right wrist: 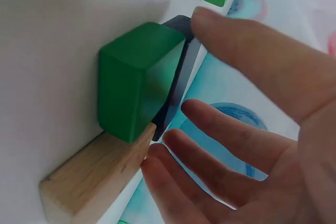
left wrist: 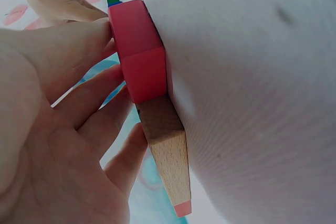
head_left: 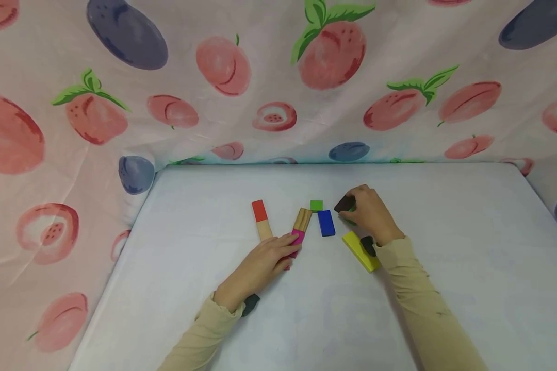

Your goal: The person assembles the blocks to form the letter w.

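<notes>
My left hand (head_left: 260, 265) lies low over the blocks at centre, fingers fairly straight. Its fingertips rest on a magenta block (head_left: 298, 237); in the left wrist view they meet the upper side of a red block (left wrist: 139, 51), and a wooden block (left wrist: 173, 156) lies just beyond. To the right, my right hand (head_left: 371, 214) pinches a black block (head_left: 343, 203) between thumb and fingers. Beneath and beside that black block is a dark green block (right wrist: 136, 77), with a plain wooden block (right wrist: 97, 174) next to it in the right wrist view.
A blue block (head_left: 326, 223) and a light green block (head_left: 316, 206) lie between the hands. The yellow block (head_left: 359, 251) sits by the right wrist. Left of centre, a bright red block (head_left: 259, 211) lies end to end with wood. Fruit-patterned cloth (head_left: 269, 67) backs the white table (head_left: 343, 319).
</notes>
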Motion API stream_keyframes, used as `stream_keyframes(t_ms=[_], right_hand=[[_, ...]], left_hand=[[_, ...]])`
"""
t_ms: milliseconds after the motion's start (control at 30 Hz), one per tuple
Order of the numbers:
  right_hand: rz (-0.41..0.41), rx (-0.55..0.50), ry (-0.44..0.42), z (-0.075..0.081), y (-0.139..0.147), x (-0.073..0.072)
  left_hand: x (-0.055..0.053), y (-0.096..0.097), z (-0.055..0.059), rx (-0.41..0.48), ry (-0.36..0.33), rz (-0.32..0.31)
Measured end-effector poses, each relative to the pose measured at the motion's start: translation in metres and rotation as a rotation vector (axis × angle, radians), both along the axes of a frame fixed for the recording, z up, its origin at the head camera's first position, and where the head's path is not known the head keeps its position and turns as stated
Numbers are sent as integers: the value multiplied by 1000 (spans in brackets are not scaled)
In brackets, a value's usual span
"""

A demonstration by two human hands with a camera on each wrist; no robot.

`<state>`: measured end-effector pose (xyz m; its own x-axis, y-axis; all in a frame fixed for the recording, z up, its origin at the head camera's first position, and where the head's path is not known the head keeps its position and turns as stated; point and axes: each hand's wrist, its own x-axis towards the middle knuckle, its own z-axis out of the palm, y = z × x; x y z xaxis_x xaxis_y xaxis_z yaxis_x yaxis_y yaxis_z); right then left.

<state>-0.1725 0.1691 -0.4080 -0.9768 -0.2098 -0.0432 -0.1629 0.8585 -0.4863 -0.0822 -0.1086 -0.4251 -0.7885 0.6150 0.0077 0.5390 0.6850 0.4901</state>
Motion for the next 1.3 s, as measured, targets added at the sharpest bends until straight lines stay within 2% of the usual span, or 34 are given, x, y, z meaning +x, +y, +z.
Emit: stream_keyframes(t_ms=[367,633,767,1300], right_hand=[[-15,6,-60,2,-1,-2],[-29,-12,-56,2,-1,-1],[-30,-25,-40,3,0,1],[77,-54,14,12,8,14]], left_hand=[[0,0,1,-10,-4,8],[1,0,1,18,-12,8],[1,0,1,2,-1,7],[0,0,-1,3,8,9]])
